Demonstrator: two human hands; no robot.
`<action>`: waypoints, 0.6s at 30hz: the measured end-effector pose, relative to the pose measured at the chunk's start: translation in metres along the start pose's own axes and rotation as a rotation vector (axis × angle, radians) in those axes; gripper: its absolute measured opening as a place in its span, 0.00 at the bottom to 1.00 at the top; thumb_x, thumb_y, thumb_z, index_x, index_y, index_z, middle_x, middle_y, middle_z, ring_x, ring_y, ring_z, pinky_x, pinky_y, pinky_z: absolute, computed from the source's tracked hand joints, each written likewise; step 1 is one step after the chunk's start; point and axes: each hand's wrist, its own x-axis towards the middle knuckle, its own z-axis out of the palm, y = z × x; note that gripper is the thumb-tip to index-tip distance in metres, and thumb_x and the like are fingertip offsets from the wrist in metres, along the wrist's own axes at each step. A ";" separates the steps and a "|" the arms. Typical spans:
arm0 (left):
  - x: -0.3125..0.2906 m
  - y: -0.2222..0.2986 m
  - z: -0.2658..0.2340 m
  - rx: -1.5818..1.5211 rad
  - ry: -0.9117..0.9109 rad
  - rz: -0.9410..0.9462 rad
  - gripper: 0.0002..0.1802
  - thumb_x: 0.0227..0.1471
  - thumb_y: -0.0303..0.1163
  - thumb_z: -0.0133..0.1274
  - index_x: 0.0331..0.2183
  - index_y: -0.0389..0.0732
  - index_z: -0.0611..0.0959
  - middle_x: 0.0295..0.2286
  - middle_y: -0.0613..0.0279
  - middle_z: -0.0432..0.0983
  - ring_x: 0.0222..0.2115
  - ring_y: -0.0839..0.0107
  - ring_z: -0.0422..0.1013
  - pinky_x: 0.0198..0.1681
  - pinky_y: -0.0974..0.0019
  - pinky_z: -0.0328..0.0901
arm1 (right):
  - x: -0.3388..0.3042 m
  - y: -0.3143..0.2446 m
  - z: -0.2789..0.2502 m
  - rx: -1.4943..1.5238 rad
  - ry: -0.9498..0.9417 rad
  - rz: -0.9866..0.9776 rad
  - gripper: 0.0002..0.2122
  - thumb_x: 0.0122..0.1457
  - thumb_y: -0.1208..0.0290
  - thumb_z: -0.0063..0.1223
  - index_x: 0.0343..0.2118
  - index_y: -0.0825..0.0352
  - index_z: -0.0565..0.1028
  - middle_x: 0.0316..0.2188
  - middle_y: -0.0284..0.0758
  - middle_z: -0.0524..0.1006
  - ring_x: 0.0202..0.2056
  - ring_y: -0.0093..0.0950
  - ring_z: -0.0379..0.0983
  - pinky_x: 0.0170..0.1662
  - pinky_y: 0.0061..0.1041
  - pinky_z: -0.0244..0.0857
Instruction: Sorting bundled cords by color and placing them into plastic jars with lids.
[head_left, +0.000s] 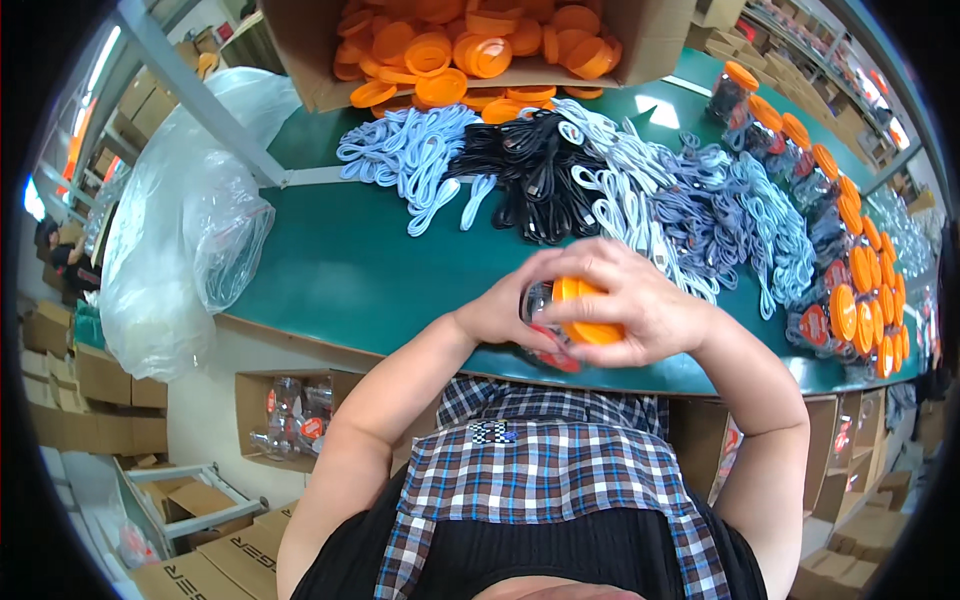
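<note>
Both hands hold one clear jar (545, 330) between them at the table (340, 270) edge, the right hand (630, 300) wrapped over its orange lid (585, 318), the left hand (505, 305) gripping its side, axis tilted rightward

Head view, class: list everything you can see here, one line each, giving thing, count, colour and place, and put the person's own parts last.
Jar: one, clear with an orange lid, held between both hands at the near table edge.
Table: one, green top, across the middle.
Loose lids: too many to count, orange, in a cardboard box at the far edge.
Cable bundles: many, light blue, white and black, heaped on the table.
Finished jars: many, clear with orange lids, rowed along the right.
Plastic bags: clear, bunched at the left end.
Empty jars in a box: several, clear, under the table.
Left hand: on the jar's left side.
Right hand: over the lid.
</note>
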 end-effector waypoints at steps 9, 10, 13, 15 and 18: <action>0.011 0.047 0.015 1.176 0.489 0.285 0.53 0.33 0.41 0.73 0.60 0.40 0.66 0.52 0.47 0.66 0.49 0.50 0.67 0.55 0.53 0.62 | -0.007 0.009 0.026 0.886 0.878 0.822 0.27 0.54 0.64 0.64 0.57 0.65 0.72 0.57 0.45 0.69 0.55 0.41 0.66 0.60 0.38 0.60; 0.012 0.048 0.012 0.899 0.457 0.181 0.53 0.33 0.40 0.74 0.60 0.40 0.66 0.52 0.48 0.66 0.49 0.50 0.67 0.54 0.53 0.62 | -0.011 0.015 0.012 0.647 0.737 0.614 0.29 0.54 0.64 0.64 0.59 0.64 0.71 0.57 0.45 0.68 0.56 0.41 0.65 0.60 0.37 0.60; 0.010 0.055 0.013 0.073 0.355 -0.122 0.54 0.33 0.38 0.74 0.60 0.40 0.65 0.51 0.49 0.67 0.48 0.52 0.68 0.54 0.54 0.63 | -0.025 0.026 -0.018 -0.054 0.275 -0.011 0.33 0.55 0.66 0.64 0.64 0.61 0.65 0.60 0.44 0.65 0.59 0.40 0.63 0.60 0.35 0.60; 0.010 0.056 0.023 0.331 0.397 -0.074 0.55 0.32 0.37 0.75 0.60 0.39 0.64 0.51 0.49 0.67 0.48 0.52 0.68 0.54 0.54 0.63 | -0.029 0.033 -0.006 0.111 0.282 0.031 0.34 0.55 0.66 0.64 0.65 0.62 0.63 0.59 0.46 0.66 0.58 0.41 0.64 0.61 0.35 0.60; 0.018 0.054 0.040 1.083 0.484 0.119 0.56 0.31 0.35 0.76 0.60 0.39 0.64 0.51 0.50 0.68 0.48 0.54 0.68 0.55 0.55 0.64 | -0.022 0.030 0.044 0.178 0.718 0.464 0.33 0.54 0.61 0.64 0.62 0.64 0.66 0.52 0.47 0.70 0.53 0.43 0.67 0.58 0.39 0.62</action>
